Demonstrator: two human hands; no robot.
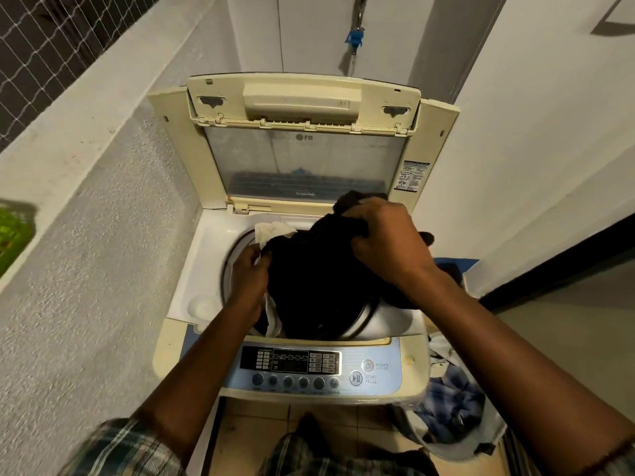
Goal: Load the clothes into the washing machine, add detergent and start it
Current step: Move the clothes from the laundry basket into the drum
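While both hands' fingers (357, 223) grip the black clothes (309, 280), a loose end below them may miss the washing machine (209, 235).

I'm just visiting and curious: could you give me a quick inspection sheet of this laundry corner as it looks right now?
Surface: washing machine, top-loading, lid folded up and open.
Job's things: dark garment bunched over the drum opening; white cloth at the drum's far edge; no detergent seen.
Clutter: blue checked clothes piled in a container right of the machine.
Hands: left hand at the garment's left edge; right hand gripping its top.
Cables: nothing seen.
Surroundings: rough grey walls, blue tap above, control panel unlit.
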